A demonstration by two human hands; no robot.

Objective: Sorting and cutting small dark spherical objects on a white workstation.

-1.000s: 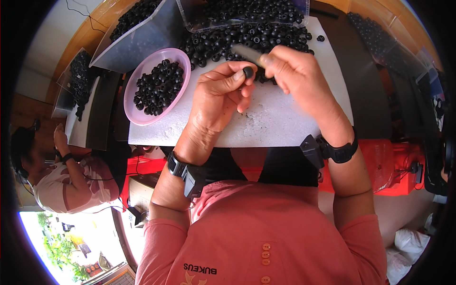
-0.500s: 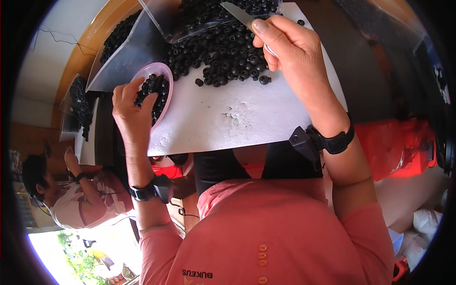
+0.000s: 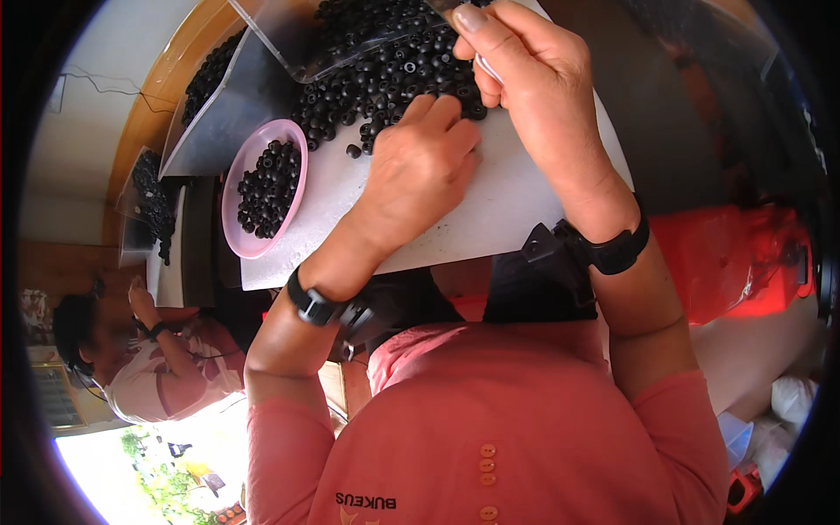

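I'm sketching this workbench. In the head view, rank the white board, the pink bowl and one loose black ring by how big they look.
Largest to smallest:
1. white board, spanning most of the work area
2. pink bowl, beside the board's left edge
3. loose black ring, tiny, near the left hand
No close calls.

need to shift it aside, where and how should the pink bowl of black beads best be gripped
Probably by the pink bowl's near rim, coming from its left, outer side. That rim shows bare all round, it is shallow and full of black beads, so a pinch over the edge, kept level, seems safest. Its right side sits against the white board, near the left hand.
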